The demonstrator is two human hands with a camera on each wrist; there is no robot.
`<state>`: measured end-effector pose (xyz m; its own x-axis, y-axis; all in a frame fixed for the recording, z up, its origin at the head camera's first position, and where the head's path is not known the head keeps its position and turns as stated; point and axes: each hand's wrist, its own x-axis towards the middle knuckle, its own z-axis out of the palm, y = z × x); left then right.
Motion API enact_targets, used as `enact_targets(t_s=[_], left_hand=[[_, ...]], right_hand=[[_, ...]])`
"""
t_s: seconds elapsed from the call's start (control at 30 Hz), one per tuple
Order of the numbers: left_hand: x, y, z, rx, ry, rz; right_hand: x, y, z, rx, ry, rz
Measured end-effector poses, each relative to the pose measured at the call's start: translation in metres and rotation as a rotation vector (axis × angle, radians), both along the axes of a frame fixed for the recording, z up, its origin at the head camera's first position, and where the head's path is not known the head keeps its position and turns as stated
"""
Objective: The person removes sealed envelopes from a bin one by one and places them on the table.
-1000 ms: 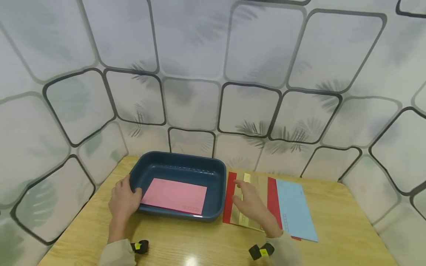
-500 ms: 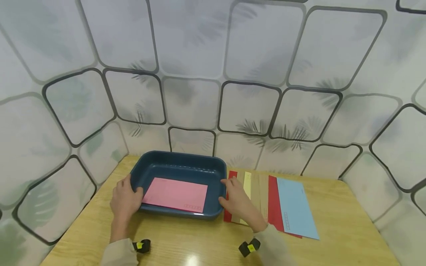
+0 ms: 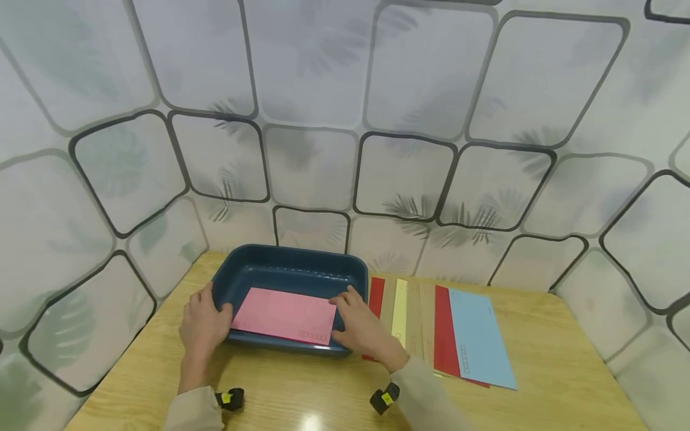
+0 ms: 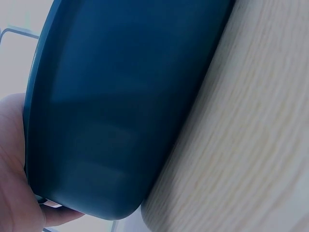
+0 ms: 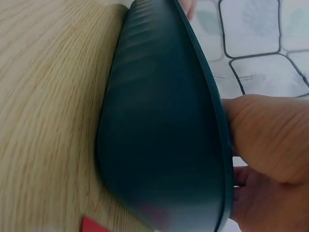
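A dark blue rectangular tray (image 3: 286,254) stands on the table, with a pink envelope (image 3: 286,314) lying flat in it. My left hand (image 3: 203,323) grips the tray's left rim near the front corner; in the left wrist view, this hand (image 4: 14,179) shows behind the rim. Over the tray's right side, my right hand (image 3: 363,326) has its fingertips and thumb at the envelope's right edge. Contact there cannot be made out. In the right wrist view, the tray's wall (image 5: 159,121) hides the fingertips of the right hand (image 5: 270,154).
Right of the tray, overlapping envelopes lie fanned out: a light blue one (image 3: 482,338), red ones (image 3: 445,335), a yellow one (image 3: 400,305) and tan ones (image 3: 417,329). A patterned wall covering (image 3: 312,167) rises behind the wooden table (image 3: 280,389).
My right hand has moved left from above the fanned envelopes, across the tray's right rim, to the pink envelope's right edge. The left hand stays at the tray's rim.
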<state>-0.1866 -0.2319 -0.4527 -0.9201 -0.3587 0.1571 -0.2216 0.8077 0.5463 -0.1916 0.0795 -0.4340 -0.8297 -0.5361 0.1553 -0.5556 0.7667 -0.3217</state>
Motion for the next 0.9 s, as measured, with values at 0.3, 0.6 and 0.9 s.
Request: enact_targets(t_s=[0.3, 0.6, 0.9], left_hand=[[0.001, 0.0, 0.001, -0.002, 0.003, -0.012], [0.0, 0.001, -0.002, -0.004, 0.008, -0.018], [0.0, -0.002, -0.002, -0.016, 0.03, -0.005]], right_hand=[[-0.007, -0.028, -0.003, 0.046, -0.087, 0.078], [-0.019, -0.041, -0.026, 0.059, -0.138, 0.104], [-0.024, -0.047, -0.031, 0.09, -0.157, 0.103]])
